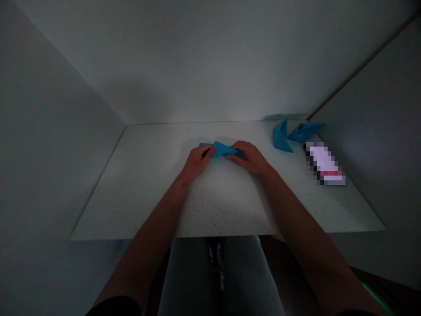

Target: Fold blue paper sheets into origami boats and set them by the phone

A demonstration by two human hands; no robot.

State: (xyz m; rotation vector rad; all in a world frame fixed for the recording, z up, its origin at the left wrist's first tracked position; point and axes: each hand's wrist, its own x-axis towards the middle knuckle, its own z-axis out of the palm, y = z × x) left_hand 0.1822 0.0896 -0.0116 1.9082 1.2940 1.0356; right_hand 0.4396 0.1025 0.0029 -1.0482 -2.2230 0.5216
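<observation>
Bare forearms reach across a speckled bench to a folded blue paper

Dark sleeve cuffs cross the bottom edge of the view, and pale trousers show below the front edge of the bench. Both arms angle inward and meet near the middle of the bench, where the hands are close together and clamped on the same strip of folded paper. The left hand grips its left end from above, with the fingers curled over the fold. The right hand presses down on the other end, its fingers lying across the paper. Only the middle of the strip shows between them, and it rests just above the bench surface or on it (from this angle, I can't tell which).

Beyond the right hand, near the back right corner, lie two more folded blue paper pieces, pointed in shape and touching or nearly so. Just in front of them sits an oblong object, pixelated beyond recognition, with a red band near one end. Plain pale walls rise on three sides of the bench, and a thin green strip shows low in the right corner.
</observation>
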